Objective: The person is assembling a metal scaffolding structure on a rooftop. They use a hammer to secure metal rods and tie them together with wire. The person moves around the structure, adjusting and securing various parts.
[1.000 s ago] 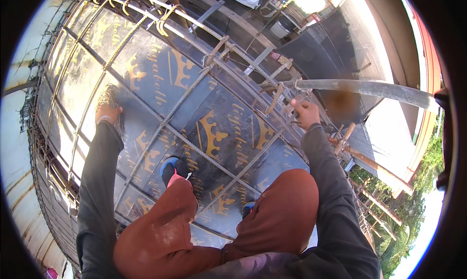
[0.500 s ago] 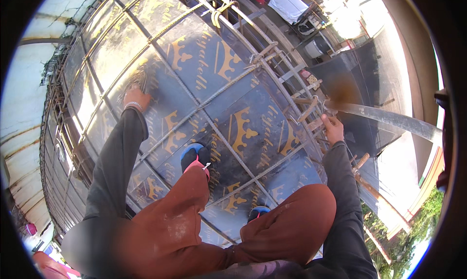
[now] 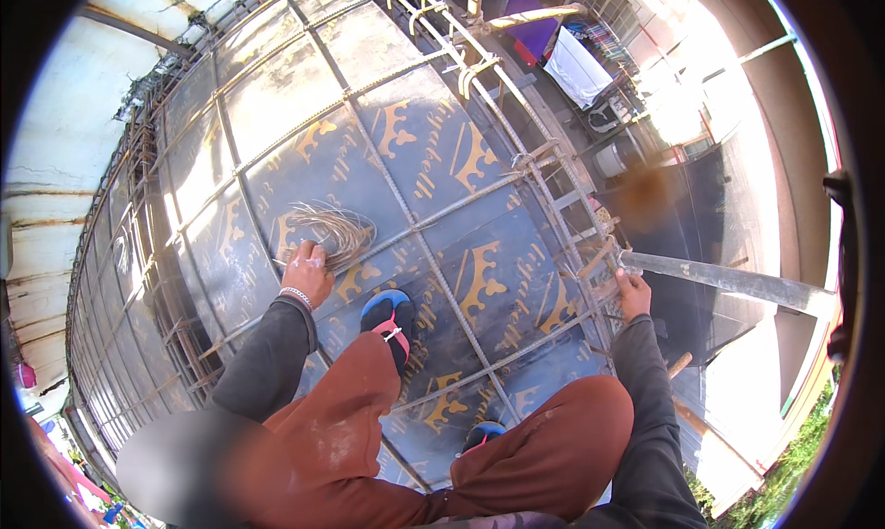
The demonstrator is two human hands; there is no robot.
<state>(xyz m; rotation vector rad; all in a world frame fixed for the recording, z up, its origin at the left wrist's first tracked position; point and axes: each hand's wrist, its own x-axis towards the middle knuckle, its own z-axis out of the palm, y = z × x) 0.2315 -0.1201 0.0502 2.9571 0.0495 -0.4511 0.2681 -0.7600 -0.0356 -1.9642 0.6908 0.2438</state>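
I squat on a dark formwork panel [image 3: 433, 151] printed with yellow crowns, crossed by a grid of steel rebar [image 3: 387, 183]. My left hand [image 3: 307, 273] rests on a loose bundle of thin tie wire [image 3: 334, 227] lying on the panel, fingers curled over its near end. My right hand [image 3: 633, 291] grips the rebar cage at the panel's right edge, next to the end of a long grey metal bar [image 3: 728, 280]. My feet in blue sandals [image 3: 389, 315] stand on the panel between the bars.
A rebar beam cage [image 3: 562, 183] runs along the right edge, with a drop beyond it to a yard holding a white bucket [image 3: 610, 158] and cloths. Another rebar cage [image 3: 157, 252] lines the left edge beside a pale wall. A wooden pole [image 3: 530, 17] lies at the top.
The view has swung left and down. My left hand moved from bare panel onto the tie wire bundle. My right hand stays at the right-hand rebar cage.
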